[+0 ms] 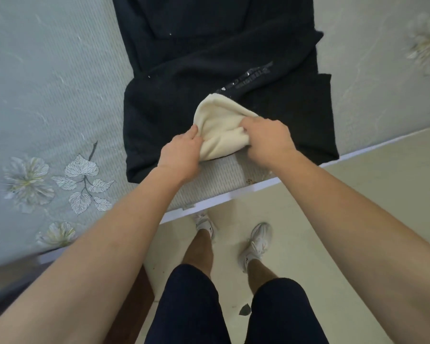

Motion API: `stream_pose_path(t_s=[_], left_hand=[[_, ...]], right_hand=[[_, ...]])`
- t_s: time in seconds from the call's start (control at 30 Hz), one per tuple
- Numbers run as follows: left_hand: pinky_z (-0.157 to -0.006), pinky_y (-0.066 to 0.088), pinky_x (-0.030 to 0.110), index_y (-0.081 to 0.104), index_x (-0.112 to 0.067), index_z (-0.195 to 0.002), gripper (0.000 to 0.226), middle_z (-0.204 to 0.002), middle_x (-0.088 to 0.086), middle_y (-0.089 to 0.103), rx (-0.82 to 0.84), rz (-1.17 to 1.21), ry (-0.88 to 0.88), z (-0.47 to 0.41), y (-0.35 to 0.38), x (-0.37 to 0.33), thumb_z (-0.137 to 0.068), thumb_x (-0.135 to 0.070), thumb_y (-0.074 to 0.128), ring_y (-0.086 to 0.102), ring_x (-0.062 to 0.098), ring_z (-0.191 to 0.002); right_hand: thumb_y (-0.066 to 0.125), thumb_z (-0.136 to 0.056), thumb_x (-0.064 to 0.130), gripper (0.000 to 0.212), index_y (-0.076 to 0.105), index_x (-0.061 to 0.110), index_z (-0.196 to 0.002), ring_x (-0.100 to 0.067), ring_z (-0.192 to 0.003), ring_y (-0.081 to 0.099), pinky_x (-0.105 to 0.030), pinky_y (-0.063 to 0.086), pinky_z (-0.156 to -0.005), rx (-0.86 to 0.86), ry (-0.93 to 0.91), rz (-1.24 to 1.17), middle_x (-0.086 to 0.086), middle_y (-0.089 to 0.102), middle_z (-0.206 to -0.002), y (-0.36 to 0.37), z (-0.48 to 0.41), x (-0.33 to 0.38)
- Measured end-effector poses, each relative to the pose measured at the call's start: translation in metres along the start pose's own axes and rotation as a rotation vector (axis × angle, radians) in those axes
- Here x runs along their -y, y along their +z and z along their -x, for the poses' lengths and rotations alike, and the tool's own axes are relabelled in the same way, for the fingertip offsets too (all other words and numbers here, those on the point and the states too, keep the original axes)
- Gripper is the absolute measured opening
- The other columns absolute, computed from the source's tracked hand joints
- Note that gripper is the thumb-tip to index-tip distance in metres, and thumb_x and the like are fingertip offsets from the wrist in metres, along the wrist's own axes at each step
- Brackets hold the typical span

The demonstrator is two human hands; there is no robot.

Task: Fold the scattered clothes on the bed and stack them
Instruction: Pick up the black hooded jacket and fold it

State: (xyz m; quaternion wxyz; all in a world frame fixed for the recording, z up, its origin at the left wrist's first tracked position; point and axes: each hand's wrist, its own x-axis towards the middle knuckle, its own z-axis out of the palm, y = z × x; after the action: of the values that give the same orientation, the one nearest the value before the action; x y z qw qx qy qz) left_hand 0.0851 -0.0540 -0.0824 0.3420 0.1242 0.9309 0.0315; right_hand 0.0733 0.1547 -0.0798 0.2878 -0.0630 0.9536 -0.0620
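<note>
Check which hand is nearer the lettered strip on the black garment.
Right. The right hand grips the cream cloth just on the near side of the lettered strip; the left hand grips the cloth's opposite edge, farther off, down and to the left.

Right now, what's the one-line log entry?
left hand: grips cream cloth | right hand: grips cream cloth | cloth over black garment | garment on bed

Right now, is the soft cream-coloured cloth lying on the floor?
No, the soft cream-coloured cloth is on the black garment on the grey flowered bed, gripped by the left hand and right hand.
</note>
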Motion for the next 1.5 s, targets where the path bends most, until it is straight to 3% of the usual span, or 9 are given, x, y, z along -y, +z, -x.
stream_pose_path(t_s=[0.13, 0.27, 0.43, 0.67, 0.8, 1.13, 1.27, 1.37, 1.5], left_hand=[[-0.089, 0.054, 0.042, 0.057, -0.023, -0.122, 0.04, -0.127, 0.003, 0.057, 0.227, 0.232, -0.046, 0.072, -0.007, -0.01, -0.084, -0.013, 0.062, 0.06, 0.024, -0.099], [-0.086, 0.052, 0.034, 0.062, -0.024, -0.113, 0.025, -0.116, 0.001, 0.047, 0.335, 0.335, -0.081, 0.137, -0.015, -0.025, -0.091, -0.012, 0.061, 0.057, 0.021, -0.089], [-0.077, 0.048, 0.03, 0.05, -0.025, -0.119, 0.035, -0.102, -0.001, 0.058, 0.367, 0.399, -0.099, 0.16, -0.029, -0.029, -0.088, -0.013, 0.063, 0.058, 0.016, -0.09], [-0.071, 0.047, 0.028, 0.061, -0.023, -0.105, 0.024, -0.106, -0.002, 0.052, 0.293, 0.275, -0.054, 0.125, -0.076, 0.002, -0.084, -0.031, 0.068, 0.054, 0.013, -0.084], [-0.065, 0.043, 0.029, 0.057, -0.025, -0.111, 0.025, -0.089, -0.006, 0.057, 0.139, 0.322, -0.06, 0.091, -0.11, 0.016, -0.087, -0.027, 0.066, 0.053, 0.009, -0.076], [-0.075, 0.041, 0.04, 0.065, -0.014, -0.1, 0.023, -0.101, 0.014, 0.064, -0.178, -0.045, -0.138, -0.071, -0.183, 0.049, -0.086, -0.027, 0.052, 0.059, 0.037, -0.098], [-0.085, 0.043, 0.045, 0.063, -0.013, -0.114, 0.03, -0.104, 0.018, 0.061, -0.096, 0.013, -0.242, -0.141, -0.186, 0.08, -0.087, -0.025, 0.058, 0.055, 0.037, -0.099], [-0.104, 0.035, 0.056, 0.049, -0.008, -0.133, 0.048, -0.132, 0.025, 0.05, -0.292, -0.078, -0.37, -0.165, -0.168, 0.086, -0.089, -0.026, 0.058, 0.044, 0.043, -0.125], [-0.116, 0.021, 0.057, 0.046, -0.017, -0.14, 0.047, -0.151, 0.015, 0.038, -0.592, 0.064, -0.354, -0.144, -0.133, 0.047, -0.096, -0.031, 0.042, 0.03, 0.035, -0.143]], right_hand=[[0.065, -0.079, 0.022, 0.046, 0.049, 0.022, -0.122, -0.026, -0.085, 0.057, -0.038, 0.05, -0.072, 0.241, -0.062, -0.068, -0.001, 0.06, -0.099, -0.023, 0.064, 0.004], [0.07, -0.081, 0.028, 0.036, 0.059, 0.025, -0.115, -0.017, -0.089, 0.06, -0.033, 0.053, -0.076, 0.506, -0.098, -0.193, 0.001, 0.059, -0.103, -0.029, 0.132, 0.003], [0.069, -0.083, 0.031, 0.033, 0.067, 0.021, -0.114, -0.018, -0.09, 0.064, -0.037, 0.058, -0.085, 0.602, -0.114, -0.222, -0.002, 0.064, -0.102, -0.051, 0.15, 0.001], [0.066, -0.088, 0.027, 0.028, 0.064, 0.024, -0.115, -0.018, -0.09, 0.064, -0.038, 0.057, -0.084, 0.61, -0.006, -0.22, -0.001, 0.065, -0.1, -0.095, 0.104, 0.007], [0.067, -0.089, 0.021, 0.03, 0.062, 0.023, -0.119, -0.02, -0.095, 0.063, -0.04, 0.055, -0.089, 0.633, 0.063, -0.265, -0.003, 0.064, -0.104, -0.127, 0.06, 0.008], [0.069, -0.058, 0.033, 0.055, 0.063, 0.009, -0.106, -0.027, -0.08, 0.055, -0.033, 0.044, -0.067, 0.609, 0.071, -0.147, -0.015, 0.062, -0.104, -0.204, -0.141, -0.009], [0.076, -0.063, 0.052, 0.08, 0.055, 0.02, -0.133, -0.033, -0.114, 0.056, -0.046, 0.048, -0.095, 0.438, 0.107, -0.087, -0.011, 0.056, -0.131, -0.194, -0.207, -0.029], [0.072, -0.085, 0.041, 0.078, 0.036, 0.017, -0.15, -0.037, -0.136, 0.041, -0.05, 0.04, -0.107, -0.017, 0.053, 0.01, -0.014, 0.038, -0.152, -0.173, -0.217, -0.034], [0.048, -0.1, 0.023, 0.052, 0.039, 0.015, -0.151, -0.036, -0.148, 0.027, -0.047, 0.028, -0.119, -0.551, -0.058, -0.221, -0.02, 0.026, -0.161, -0.129, -0.157, -0.019]])
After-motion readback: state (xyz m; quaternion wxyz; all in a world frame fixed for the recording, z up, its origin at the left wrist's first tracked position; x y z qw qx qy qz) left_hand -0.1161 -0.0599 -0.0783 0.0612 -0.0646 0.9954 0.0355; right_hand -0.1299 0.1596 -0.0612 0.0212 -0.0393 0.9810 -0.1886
